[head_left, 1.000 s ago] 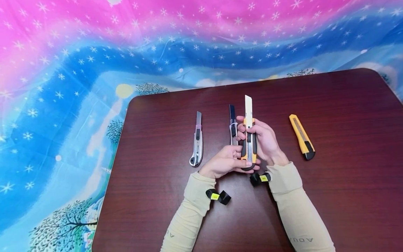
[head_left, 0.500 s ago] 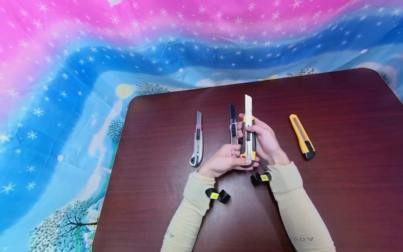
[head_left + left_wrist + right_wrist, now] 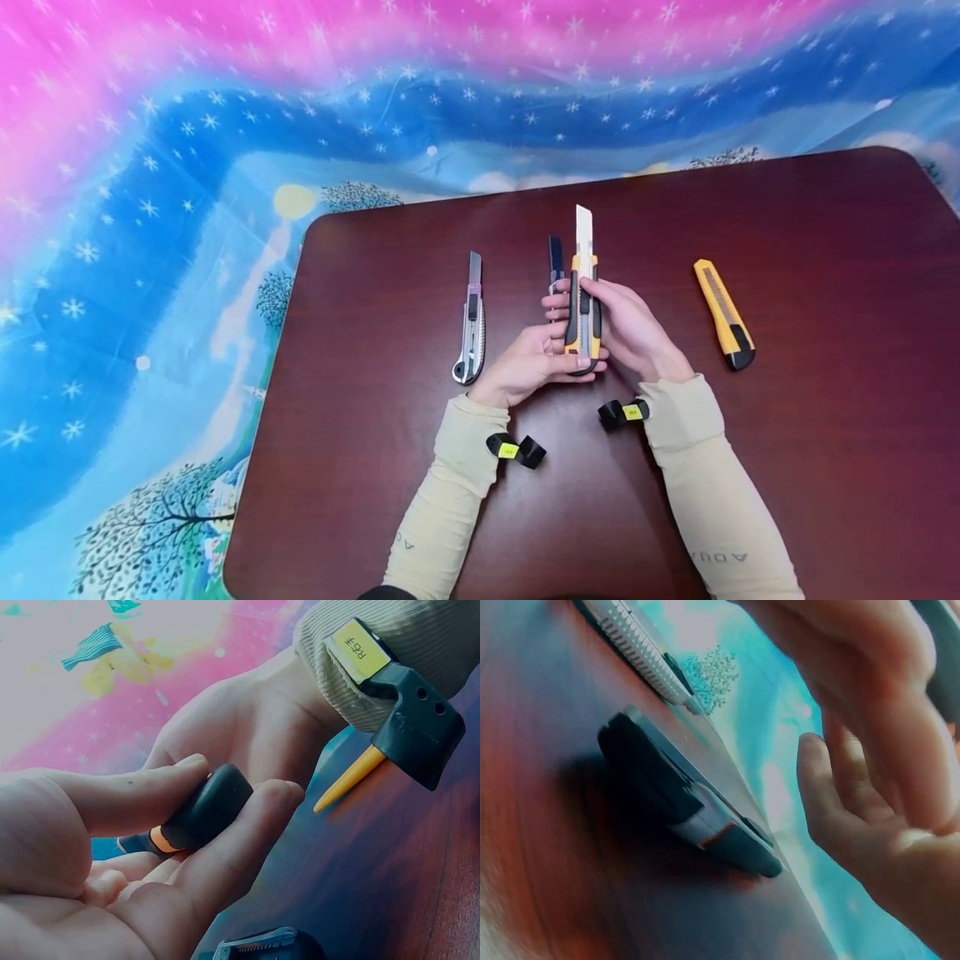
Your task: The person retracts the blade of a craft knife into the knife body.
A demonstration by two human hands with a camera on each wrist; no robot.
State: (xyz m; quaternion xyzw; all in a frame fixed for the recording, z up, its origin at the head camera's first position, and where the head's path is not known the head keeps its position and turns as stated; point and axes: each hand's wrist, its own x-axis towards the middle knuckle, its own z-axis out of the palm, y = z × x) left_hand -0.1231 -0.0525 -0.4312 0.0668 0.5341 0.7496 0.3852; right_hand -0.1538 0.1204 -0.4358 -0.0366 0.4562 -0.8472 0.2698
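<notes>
In the head view, a yellow-and-black utility knife (image 3: 586,333) is held above the table, its pale blade (image 3: 584,227) extended and aimed away from me. My left hand (image 3: 528,362) pinches its black butt end (image 3: 214,806) between thumb and fingers, as the left wrist view shows close up. The right hand (image 3: 637,329) grips the upper body, thumb lying on the front near the black slider. Just behind these fingers lies a black-bladed utility knife (image 3: 556,257), partly covered. It also shows in the right wrist view as a dark knife (image 3: 660,772) on the table.
Left of the hands, a silver utility knife (image 3: 471,333) lies with its blade out. A yellow utility knife (image 3: 725,315) with a black end rests to the right, no blade protruding. A snowflake-patterned cloth (image 3: 225,108) hangs beyond the dark wooden table (image 3: 360,467).
Both hands have carried the yellow-and-black knife slightly farther from me and to the left, covering more of the black-bladed knife. The whole head view has shifted a little. Both grips stay.
</notes>
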